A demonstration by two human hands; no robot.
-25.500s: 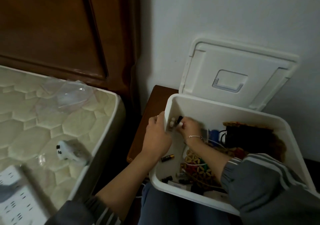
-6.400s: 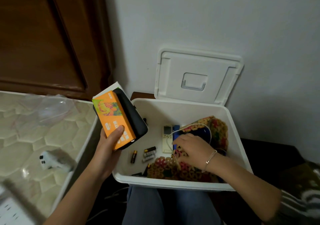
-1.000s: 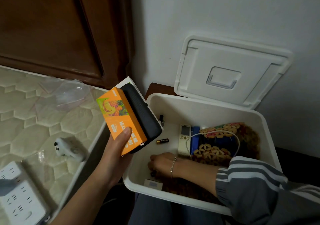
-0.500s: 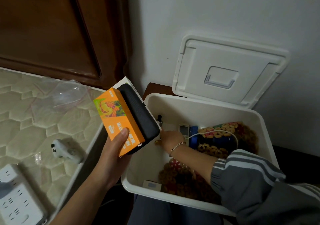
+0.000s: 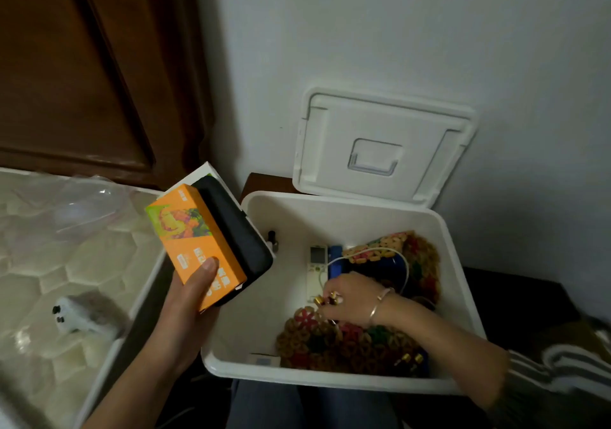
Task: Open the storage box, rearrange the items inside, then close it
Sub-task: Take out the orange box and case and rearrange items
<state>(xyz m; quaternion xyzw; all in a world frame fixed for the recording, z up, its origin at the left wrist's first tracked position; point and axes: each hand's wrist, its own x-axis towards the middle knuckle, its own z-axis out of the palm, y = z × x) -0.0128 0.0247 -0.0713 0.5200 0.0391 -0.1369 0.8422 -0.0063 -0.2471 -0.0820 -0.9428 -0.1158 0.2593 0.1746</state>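
The white storage box (image 5: 330, 377) sits on my lap with its lid (image 5: 380, 146) leaning open against the wall. My left hand (image 5: 188, 303) holds an orange carton (image 5: 191, 240) stacked with a black case (image 5: 238, 230) and a white box, just left of the storage box. My right hand (image 5: 350, 296) is inside the box, closed around several batteries (image 5: 327, 299). A white remote (image 5: 316, 263), a blue item (image 5: 335, 261), a white cable (image 5: 373, 256) and a colourful beaded mat (image 5: 334, 342) lie in the box.
A quilted mattress (image 5: 66, 280) lies to the left with a small white device (image 5: 71, 316) and clear plastic wrap (image 5: 86, 203) on it. A wooden headboard (image 5: 82, 65) stands behind. The white wall (image 5: 396, 31) is close behind the box.
My right hand moved from the box's left back area toward the middle, near the remote, with batteries gathered in its fingers. The left hand kept the stacked boxes raised.
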